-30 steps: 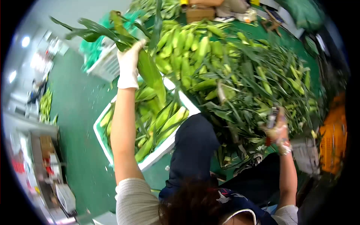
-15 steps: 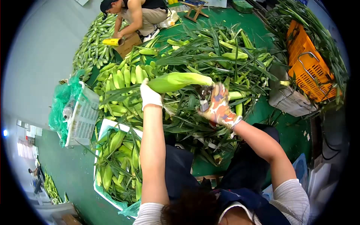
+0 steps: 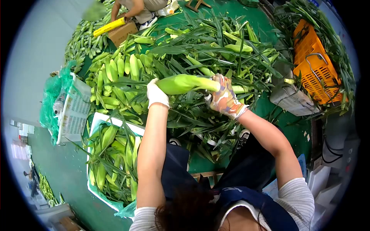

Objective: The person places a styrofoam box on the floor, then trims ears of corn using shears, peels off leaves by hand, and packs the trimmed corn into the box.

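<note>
My left hand (image 3: pixel 157 93), in a white glove, is closed around the leafy tip end of a green ear of corn (image 3: pixel 179 84). The ear lies almost level above the heap, its pale stalk end pointing right. At that end my right hand (image 3: pixel 224 96), in a camouflage-patterned glove, is closed, its fingers touching the stalk. A dark metal hand tool (image 3: pixel 208 97) barely shows at the palm; the glove hides most of it. Below both hands spreads a heap of loose corn leaves (image 3: pixel 200 115), with husked-green ears (image 3: pixel 115 73) piled at its left.
A white foam box (image 3: pixel 93 127) lined with green plastic holds more ears by my left knee. Left of it stands a white crate (image 3: pixel 75 115) with green netting. An orange crate (image 3: pixel 314 65) stands at right. Another person (image 3: pixel 133 9) crouches behind a carton (image 3: pixel 123 33) with a yellow roll.
My right hand has closed and come up against the stalk end, hiding the tool that showed before. My left hand still grips the ear. The whole view has shifted slightly.
</note>
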A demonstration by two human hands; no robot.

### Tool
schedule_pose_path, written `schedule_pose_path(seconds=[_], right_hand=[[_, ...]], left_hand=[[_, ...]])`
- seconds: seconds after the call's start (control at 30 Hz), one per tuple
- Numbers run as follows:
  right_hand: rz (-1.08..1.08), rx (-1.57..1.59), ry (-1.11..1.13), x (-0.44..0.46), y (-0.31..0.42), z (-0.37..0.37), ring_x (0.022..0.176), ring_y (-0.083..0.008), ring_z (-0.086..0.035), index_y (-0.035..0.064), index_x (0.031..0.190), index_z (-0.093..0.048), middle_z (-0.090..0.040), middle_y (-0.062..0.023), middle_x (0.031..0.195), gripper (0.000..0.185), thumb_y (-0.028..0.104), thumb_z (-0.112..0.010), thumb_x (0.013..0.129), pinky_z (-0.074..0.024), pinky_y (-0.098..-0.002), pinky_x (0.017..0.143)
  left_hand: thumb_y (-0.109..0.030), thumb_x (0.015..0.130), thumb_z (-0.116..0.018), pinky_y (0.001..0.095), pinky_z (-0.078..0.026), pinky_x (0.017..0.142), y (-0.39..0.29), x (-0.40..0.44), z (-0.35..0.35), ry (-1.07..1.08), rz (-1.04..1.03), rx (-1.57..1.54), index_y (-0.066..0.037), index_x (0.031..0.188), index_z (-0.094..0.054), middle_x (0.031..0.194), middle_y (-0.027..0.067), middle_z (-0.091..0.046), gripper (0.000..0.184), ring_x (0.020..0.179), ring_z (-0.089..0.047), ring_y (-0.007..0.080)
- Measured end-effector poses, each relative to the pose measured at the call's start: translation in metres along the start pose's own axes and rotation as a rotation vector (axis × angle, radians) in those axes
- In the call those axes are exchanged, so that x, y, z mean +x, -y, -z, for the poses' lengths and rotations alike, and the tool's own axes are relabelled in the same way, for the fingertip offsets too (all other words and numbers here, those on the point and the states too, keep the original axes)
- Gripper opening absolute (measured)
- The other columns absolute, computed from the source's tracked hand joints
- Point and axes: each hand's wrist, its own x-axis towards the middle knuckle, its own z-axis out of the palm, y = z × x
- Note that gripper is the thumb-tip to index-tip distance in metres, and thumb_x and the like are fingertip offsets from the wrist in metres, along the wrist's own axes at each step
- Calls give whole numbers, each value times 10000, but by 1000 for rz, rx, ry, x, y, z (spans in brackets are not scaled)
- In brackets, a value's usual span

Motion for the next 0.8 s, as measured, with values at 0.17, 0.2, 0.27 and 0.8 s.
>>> schedule_pose_path(seconds=[0.17, 0.2, 0.27, 0.8], right_hand=[[-179, 216, 211, 2, 24, 18, 571, -389, -568, -129, 1008, -397, -566, -214, 650, 484, 271, -562, 790, -469, -445, 521], [-201, 292, 254, -1, 20, 18, 618, -384, -584, -129, 1004, -396, -573, -232, 688, 487, 257, -577, 768, -473, -441, 550], [-188, 339, 273, -1, 19, 32, 654, -368, -602, -123, 984, -399, -588, -233, 722, 545, 277, -648, 710, -485, -422, 576], [-551, 380, 294, -30, -47, 41, 630, -269, -603, -14, 986, -491, -601, -184, 703, 420, 272, -668, 734, -470, -395, 554]], left_hand=[[-350, 815, -584, 418, -483, 741, -12, -12, -1, -47, -65, -62, -91, 991, -538, 956, 95, -587, 316, 842, -573, 269], [-387, 814, -576, 419, -461, 783, -15, -21, -1, -20, -86, -101, -131, 1024, -527, 1024, 71, -586, 335, 921, -556, 249], [-349, 801, -627, 446, -452, 817, -27, -34, -2, 15, 25, -278, -126, 1030, -533, 1033, 94, -572, 334, 964, -544, 256], [-361, 769, -704, 437, -487, 749, -71, -13, 2, -58, -236, 95, -90, 1015, -587, 955, 89, -617, 384, 843, -594, 254]])
